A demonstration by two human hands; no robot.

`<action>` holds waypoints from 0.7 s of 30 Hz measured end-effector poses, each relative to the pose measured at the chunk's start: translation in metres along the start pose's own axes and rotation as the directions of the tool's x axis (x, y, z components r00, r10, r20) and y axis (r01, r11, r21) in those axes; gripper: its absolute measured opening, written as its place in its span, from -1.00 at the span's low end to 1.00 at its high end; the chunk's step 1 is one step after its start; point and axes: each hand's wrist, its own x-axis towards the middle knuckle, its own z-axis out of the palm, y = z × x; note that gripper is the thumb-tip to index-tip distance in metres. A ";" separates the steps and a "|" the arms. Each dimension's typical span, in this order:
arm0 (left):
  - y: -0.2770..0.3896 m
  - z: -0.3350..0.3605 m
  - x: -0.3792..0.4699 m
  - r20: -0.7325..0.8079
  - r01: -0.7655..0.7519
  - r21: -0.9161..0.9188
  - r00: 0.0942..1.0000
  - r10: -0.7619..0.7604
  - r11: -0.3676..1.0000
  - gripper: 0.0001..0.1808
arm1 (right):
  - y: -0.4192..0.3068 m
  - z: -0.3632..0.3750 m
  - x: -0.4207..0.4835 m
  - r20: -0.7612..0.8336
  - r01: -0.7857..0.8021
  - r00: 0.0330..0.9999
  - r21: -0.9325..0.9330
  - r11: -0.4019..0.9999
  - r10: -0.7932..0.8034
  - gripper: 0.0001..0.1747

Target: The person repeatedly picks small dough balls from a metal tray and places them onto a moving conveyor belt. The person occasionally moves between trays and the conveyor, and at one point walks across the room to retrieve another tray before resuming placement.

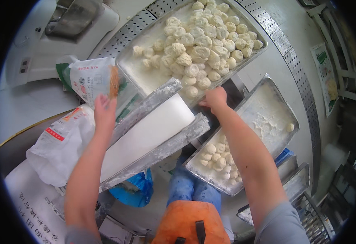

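A large metal tray (129, 70) dusted with flour holds a heap of filled dough balls (200, 39). My right hand (215, 99) is at this tray's near edge, fingers bent; whether it grips the rim cannot be told. My left hand (105, 105) is beside a wooden-coloured brush or bundle (114, 80) and a printed flour bag (84, 77); its hold on the brush is unclear. Between my arms runs a white conveyor belt (147, 134) with floury metal side rails (162, 152). Below my right forearm, a second floury tray (275, 91) carries smaller dough balls (219, 157).
A white sack (65, 143) lies left of the belt. A mixer with a metal bowl (74, 18) stands at the upper left. A blue plastic bag (138, 187) hangs under the belt. More metal trays (298, 180) are stacked at the lower right.
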 end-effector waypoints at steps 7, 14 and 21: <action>-0.042 0.086 0.113 0.408 0.484 -0.086 0.815 -0.412 0.871 -0.34 | -0.016 0.042 -0.013 0.229 -0.188 0.958 0.039 0.981 0.175 -0.59; -0.080 0.104 0.148 0.206 0.002 0.333 0.976 -0.075 0.943 -0.40 | -0.065 -0.024 -0.007 0.084 -0.085 0.991 -0.177 0.981 0.101 -0.57; -0.107 0.111 0.193 0.008 -0.069 0.214 0.998 0.069 0.974 -0.34 | -0.174 -0.137 0.112 -0.146 0.214 0.540 -0.929 0.303 -0.829 -0.24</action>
